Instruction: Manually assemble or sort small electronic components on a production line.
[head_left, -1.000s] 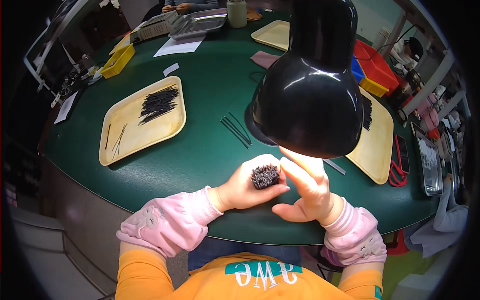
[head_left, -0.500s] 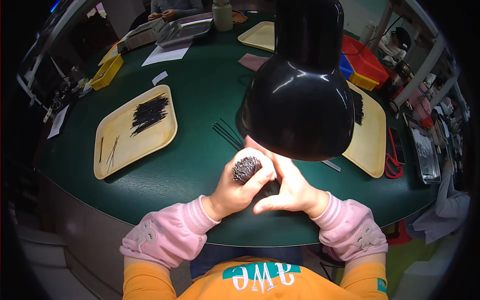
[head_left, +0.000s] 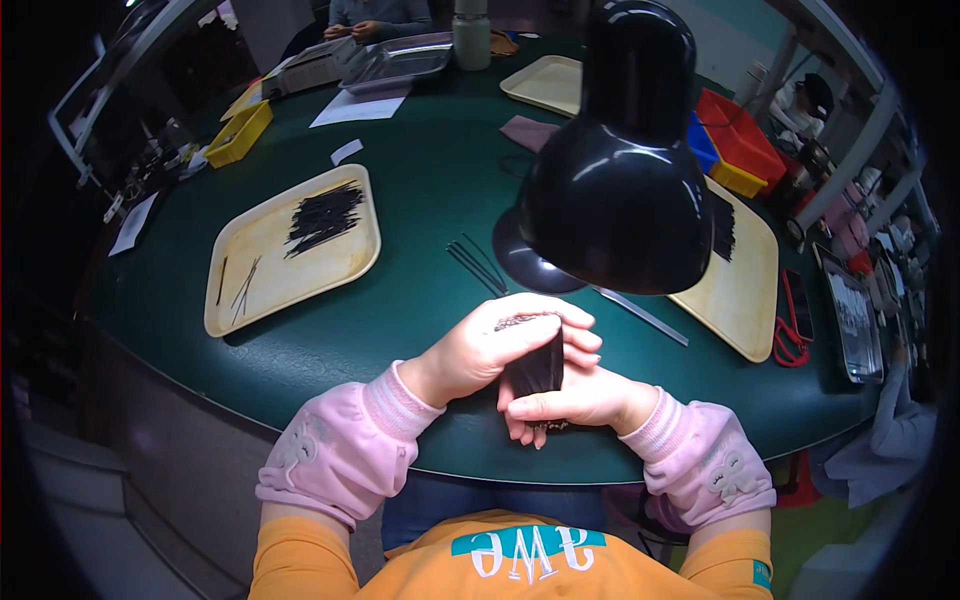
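Between my palms is a thick bundle of thin black rods (head_left: 541, 369) with shiny metallic ends. My left hand (head_left: 478, 343) wraps around its far end, thumb lying across the top. My right hand (head_left: 590, 398) closes on the near end, where several rod tips show beneath the fingers. Beyond my left hand, a few loose black rods (head_left: 476, 264) lie on the green table. The left cream tray (head_left: 228, 318) carries a pile of black rods (head_left: 326, 216) and a few separate ones. Above my hands hangs a black lamp (head_left: 615, 205).
A flat metal strip (head_left: 650, 318) lies beside the lamp base (head_left: 528, 262). The right cream tray (head_left: 745, 335) holds more black rods, near a phone (head_left: 797, 305) with a red strap. Bins, a metal tray (head_left: 400, 62) and a bottle (head_left: 471, 38) stand farther back. Another person's hands (head_left: 352, 31) show at the far side.
The bundle has tipped from end-on to lying lengthwise between my hands. My right hand has closed around its near end. The whole view has shifted slightly, uncovering the metal strip.
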